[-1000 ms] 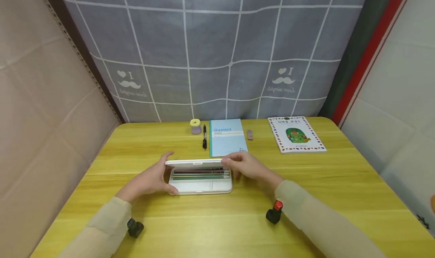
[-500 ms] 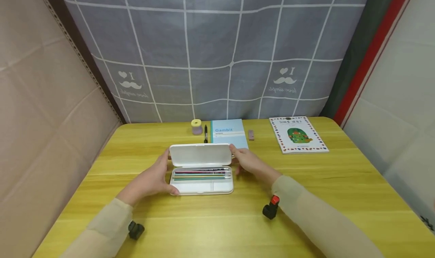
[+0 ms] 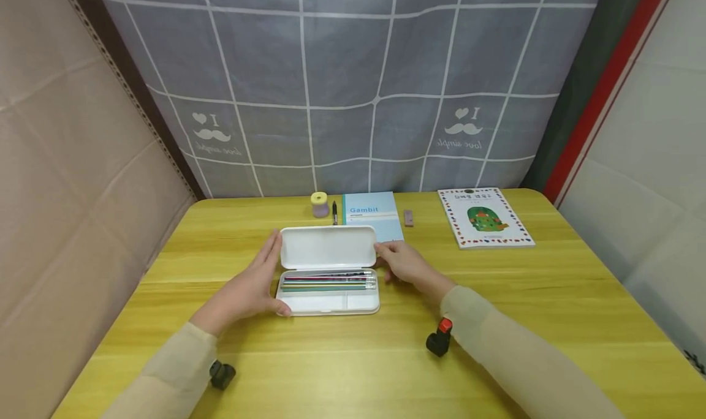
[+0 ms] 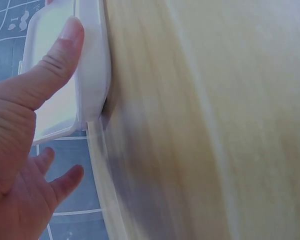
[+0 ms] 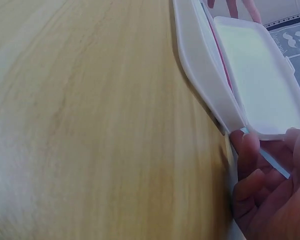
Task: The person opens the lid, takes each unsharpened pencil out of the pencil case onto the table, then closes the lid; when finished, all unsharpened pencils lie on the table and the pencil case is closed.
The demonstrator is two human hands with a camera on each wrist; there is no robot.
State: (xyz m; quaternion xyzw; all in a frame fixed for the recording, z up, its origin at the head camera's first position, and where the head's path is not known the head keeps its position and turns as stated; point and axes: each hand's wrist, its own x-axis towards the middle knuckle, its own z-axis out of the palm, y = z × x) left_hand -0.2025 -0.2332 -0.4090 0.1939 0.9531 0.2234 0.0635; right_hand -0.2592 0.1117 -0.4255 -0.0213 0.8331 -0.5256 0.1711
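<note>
A white pencil case (image 3: pixel 317 305) lies on the table in the head view, its lid (image 3: pixel 328 247) raised and leaning back. Several pencils (image 3: pixel 328 282) fill the rear part of its tray; the front part shows bare white. At the case's left end is my left hand (image 3: pixel 250 290), its thumb resting on the front corner and its fingers stretched out beside the lid. In the left wrist view the thumb (image 4: pixel 55 62) lies straight against the case's side. My right hand (image 3: pixel 405 263) pinches the lid's right edge, with fingers curled behind the lid corner in the right wrist view.
Behind the lid lie a blue notebook (image 3: pixel 375 214) and a black pen (image 3: pixel 334 213), both partly hidden. A yellow-and-purple spool-shaped jar (image 3: pixel 319 204) stands beside the pen. A pink eraser (image 3: pixel 408 218) and a white picture book (image 3: pixel 485 218) lie further right. A grey curtain (image 3: pixel 342 57) hangs behind the table.
The lid has swung up and back from nearly closed, uncovering the pencils. My right hand has followed its edge. My left fingers have straightened upward while the thumb stays at the corner.
</note>
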